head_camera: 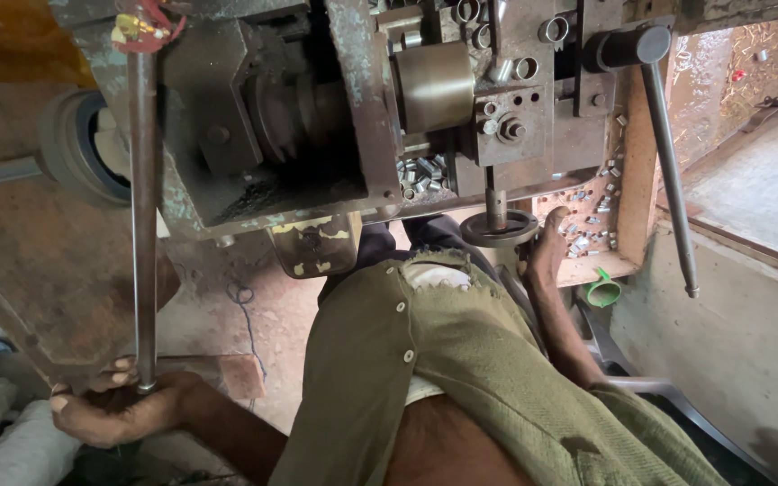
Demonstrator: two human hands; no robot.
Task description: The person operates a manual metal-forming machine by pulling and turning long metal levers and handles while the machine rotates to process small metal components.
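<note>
Below the grimy machine (317, 117), the left hand (114, 409) clamps the long lever (144, 216) end for leverage; the right hand (547, 243) rests loose-fingered by small metal pieces (587, 234)

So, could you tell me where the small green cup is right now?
In the head view, the green cup sits low on the right, just under the tray of small metal pieces, beside the right hand.

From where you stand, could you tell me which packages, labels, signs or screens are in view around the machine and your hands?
None: no package, label, sign or screen shows.
Nearest to one: a red and yellow tag or cloth scrap, tied atop the long metal lever that the left hand grips; any marking too small to tell.
</note>
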